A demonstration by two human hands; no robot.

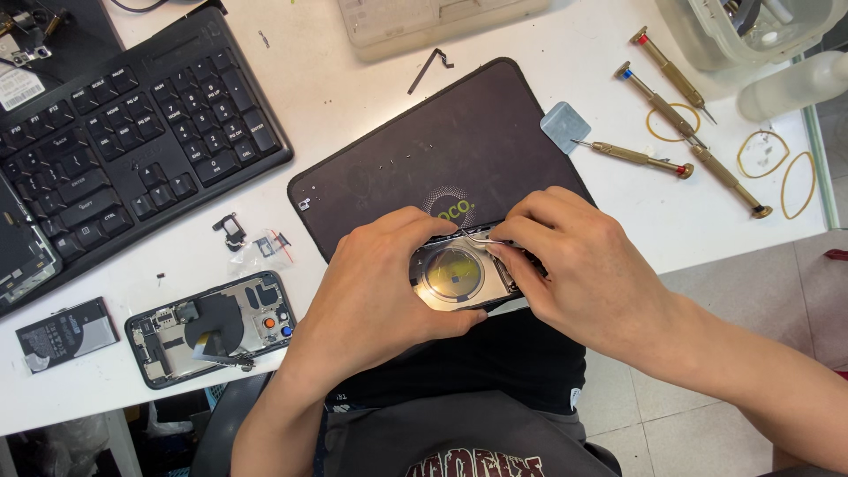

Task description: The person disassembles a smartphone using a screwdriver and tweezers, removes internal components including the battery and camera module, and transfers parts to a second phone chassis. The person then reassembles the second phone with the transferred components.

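Two hands work at six o'clock: left hand (pixel 380 287) grips an opened phone shell (pixel 459 276), right hand (pixel 574 265) pinches tweezers (pixel 484 238); a slip could scratch its coil.

Hands cover much of the open phone

The left hand (pixel 375 287) and right hand (pixel 574 265) hide both ends of the phone back (pixel 455 276); only its round coil shows. The tweezers' (pixel 481 238) tips vanish under the right fingers (pixel 517 252). The keyboard (pixel 124 132) runs off the left edge, the plastic box (pixel 751 31) off the top. Tiny screws on the mat (pixel 442 150) are too small to tell.
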